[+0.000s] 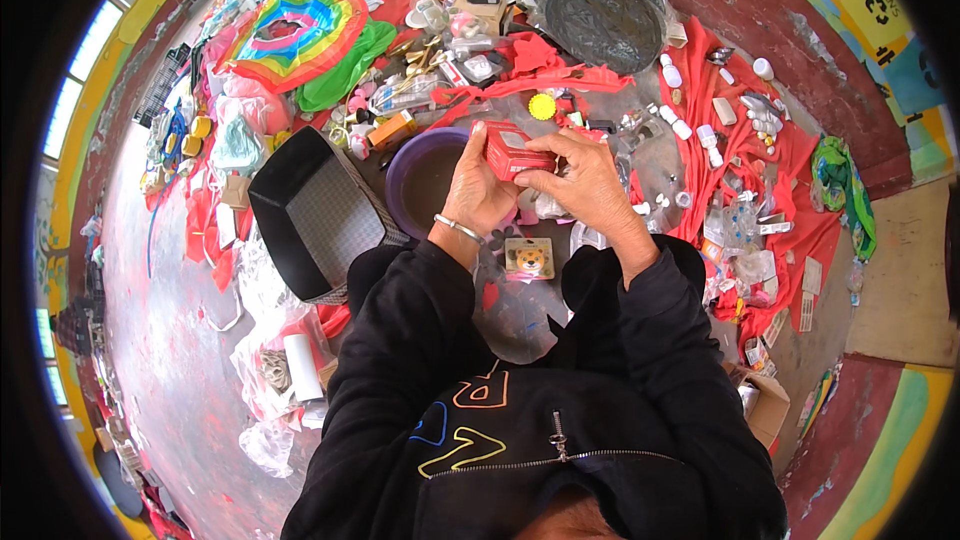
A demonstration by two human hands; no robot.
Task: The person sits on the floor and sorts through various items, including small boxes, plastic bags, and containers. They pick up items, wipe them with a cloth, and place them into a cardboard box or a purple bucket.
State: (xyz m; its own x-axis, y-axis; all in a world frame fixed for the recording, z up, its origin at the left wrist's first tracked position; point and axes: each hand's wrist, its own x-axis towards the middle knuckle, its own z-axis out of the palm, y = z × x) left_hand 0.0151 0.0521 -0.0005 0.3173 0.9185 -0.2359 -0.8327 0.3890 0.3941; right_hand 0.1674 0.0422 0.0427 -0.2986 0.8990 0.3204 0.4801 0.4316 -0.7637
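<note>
A small red cardboard box (517, 150) with pale printing is held up between both hands. My left hand (480, 191) supports its left side, the thumb along the edge; a bangle circles that wrist. The fingers and thumb of my right hand (589, 176) pinch the box's right end. Behind my left hand stands a purple plastic basin (401, 199), partly covered by it. On the floor between my knees lies a flat blister pack with a cartoon animal face (529, 260). Whether the box's flap is undone cannot be made out.
A black woven-pattern bin (330, 217) lies tilted at the left. Rainbow fabric (300, 37) and green fabric (349, 64) are further back. A black plastic-wrapped round tub (604, 15) stands at the back. Red cloth (787, 240) with small white bottles (709, 142) spreads on the right.
</note>
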